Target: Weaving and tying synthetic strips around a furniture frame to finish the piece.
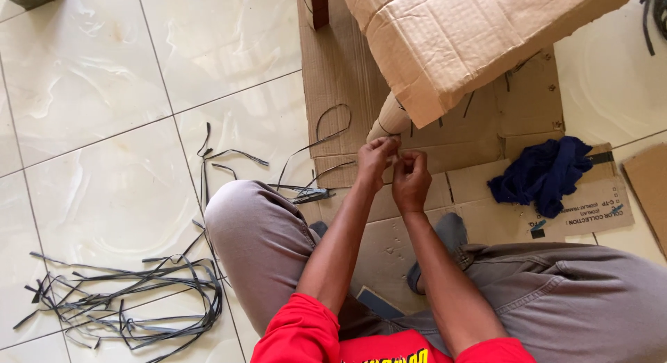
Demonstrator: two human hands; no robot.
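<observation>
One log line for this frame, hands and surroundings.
left hand: pinching dark strip | right hand: pinching same | cardboard box ahead | blue cloth right

Bright even daylight; soft glare on tiles [104,78]; sharp focus

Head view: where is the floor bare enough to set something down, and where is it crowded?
Bare tile lies upper left, above the pile of dark strips and left of the flattened cardboard. Another bare patch shows upper right, beyond the blue cloth. It is crowded around the left hand and right hand, under the cardboard box.
</observation>
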